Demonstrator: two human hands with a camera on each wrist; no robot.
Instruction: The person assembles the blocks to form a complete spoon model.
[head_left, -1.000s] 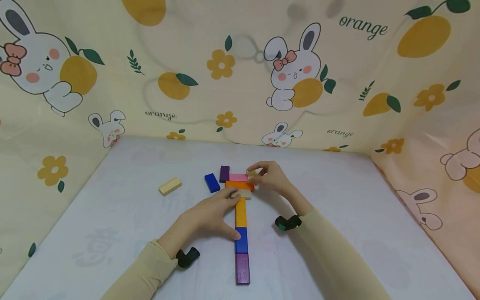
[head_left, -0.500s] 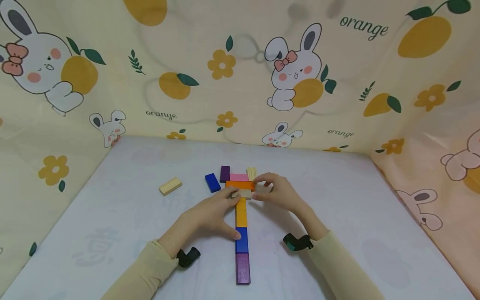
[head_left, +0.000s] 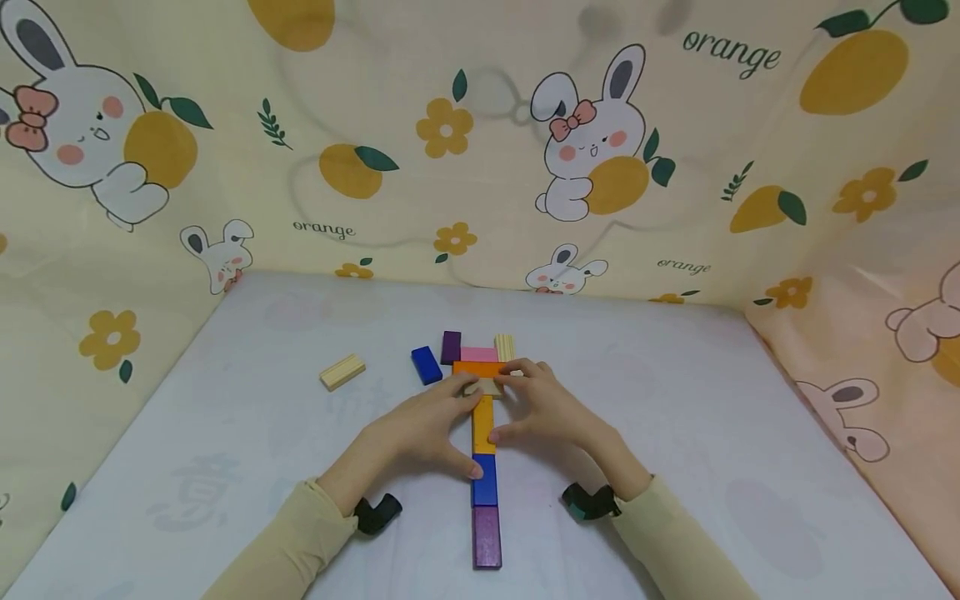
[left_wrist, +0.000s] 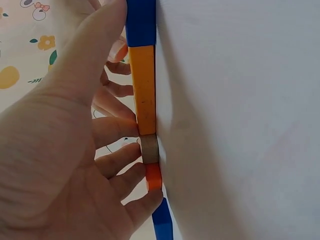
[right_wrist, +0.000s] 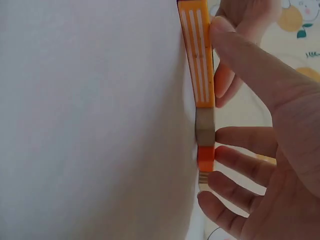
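Small wooden blocks lie in a figure on the white table. A purple block (head_left: 487, 539), a blue block (head_left: 486, 492) and a yellow block (head_left: 482, 425) form a column. Across its top lie a beige block (head_left: 487, 387) and an orange block (head_left: 474, 367). My left hand (head_left: 420, 429) spreads along the left side, thumb at the blue block, fingertips at the beige and orange ones. From the right, my right hand (head_left: 551, 410) touches the same crosspieces with extended fingers, its thumb against the yellow block (right_wrist: 198, 55). Neither hand grips anything.
Beyond the orange block sit a pink block (head_left: 477, 354), a dark purple block (head_left: 451, 347) and a ridged natural block (head_left: 505, 346). A second blue block (head_left: 426, 365) is left of these, and a loose natural block (head_left: 342, 372) lies farther left. Printed cloth backs the table.
My right hand released the ridged natural block beside the pink one, then came nearer and leftward to the column's right side. The left hand stayed in place.
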